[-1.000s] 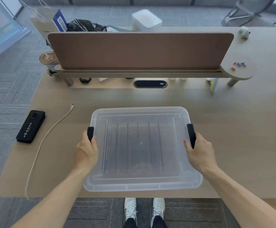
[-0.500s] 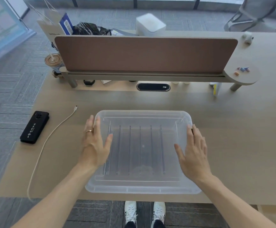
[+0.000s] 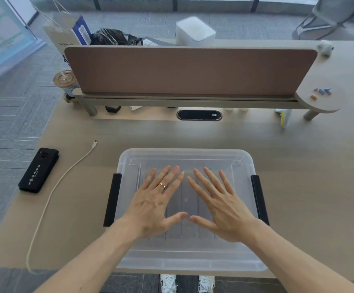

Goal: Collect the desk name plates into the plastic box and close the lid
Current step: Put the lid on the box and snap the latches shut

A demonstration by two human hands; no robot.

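1. Closure looks to us the step in hand: our left hand (image 3: 154,205) and right hand (image 3: 224,208) lie flat, fingers straight and spread, gripping nothing, on the lid (image 3: 224,159) of the plastic box (image 3: 188,263) at the desk (image 3: 298,176) near edge.
2. Next, we judge, comes even downward pressure, then a check of the black side latches (image 3: 112,199).
3. The lid is smooth, translucent and round-cornered; the name plates (image 3: 185,193), we think, show as dim strips beneath.
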